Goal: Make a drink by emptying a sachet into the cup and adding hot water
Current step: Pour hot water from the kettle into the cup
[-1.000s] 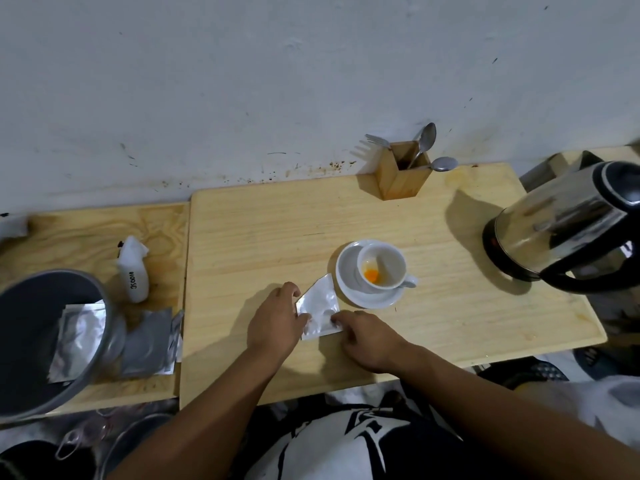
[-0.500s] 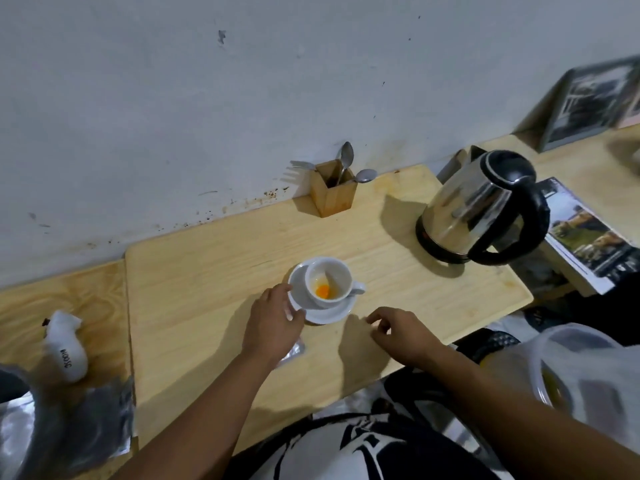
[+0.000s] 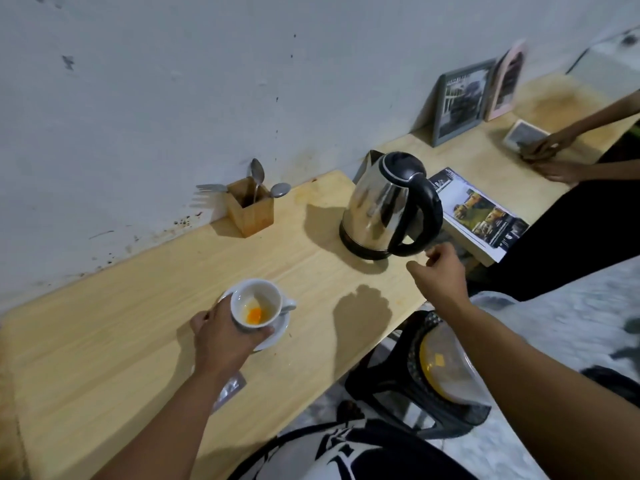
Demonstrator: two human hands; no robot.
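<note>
A white cup (image 3: pixel 258 299) with orange powder at its bottom stands on a white saucer (image 3: pixel 278 332) near the front of the wooden table (image 3: pixel 138 306). My left hand (image 3: pixel 221 336) wraps around the cup's near side, thumb against its wall. The silver sachet (image 3: pixel 230 389) lies flat on the table, partly hidden under my left forearm. A steel kettle (image 3: pixel 384 206) with a black handle stands at the table's right end. My right hand (image 3: pixel 440 271) hovers just below the handle, fingers apart, holding nothing.
A wooden holder (image 3: pixel 251 211) with spoons and a fork stands by the wall. A magazine (image 3: pixel 481 213) lies right of the kettle. Another person's hands (image 3: pixel 547 152) rest on the far right table, near picture frames (image 3: pixel 457 102). A dark basket (image 3: pixel 426 382) with a container stands below the table edge.
My left hand left the sachet and took hold of the cup. My right hand let go of the sachet and moved right toward the kettle handle. The view swung right.
</note>
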